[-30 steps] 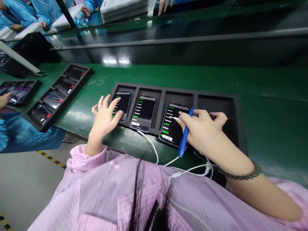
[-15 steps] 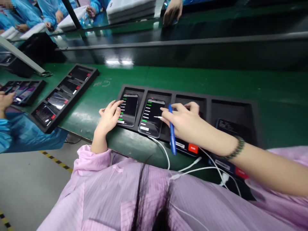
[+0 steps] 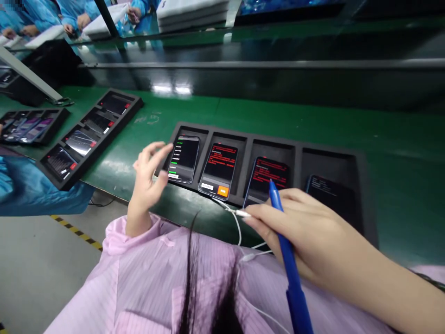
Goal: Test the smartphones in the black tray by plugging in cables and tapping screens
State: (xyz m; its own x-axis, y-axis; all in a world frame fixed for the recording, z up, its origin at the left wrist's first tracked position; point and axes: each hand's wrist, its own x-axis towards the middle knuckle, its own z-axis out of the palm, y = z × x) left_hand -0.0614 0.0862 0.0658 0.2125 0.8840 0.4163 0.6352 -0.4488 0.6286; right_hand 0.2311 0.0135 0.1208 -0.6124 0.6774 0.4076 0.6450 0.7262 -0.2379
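My left hand [image 3: 148, 178] is raised with its fingers apart, beside the leftmost phone [image 3: 184, 160]; its screen has white and green lines. The second phone [image 3: 218, 167] shows red text and an orange button. Both lie in a black foam tray [image 3: 274, 143]. My right hand [image 3: 309, 227] is closed, with a blue pen [image 3: 290, 266] slanting across its fingers. A slim white piece [image 3: 242, 213] is pinched at the fingertips; whether it is a stick or a cable plug I cannot tell. My hand partly covers the third phone [image 3: 267, 171] and the fourth phone [image 3: 330, 195].
White cables [image 3: 238, 229] run along the table's front edge. To the left stand a second tray of phones [image 3: 104, 134] and, farther off, another tray [image 3: 55, 116]. A raised dark ledge [image 3: 222, 81] crosses behind. People in blue sleeves work at the far side.
My right hand has moved down and toward me, away from the second phone, bringing the pen along. That phone's screen switched from a list to red text. My left hand has lifted slightly from the first phone.
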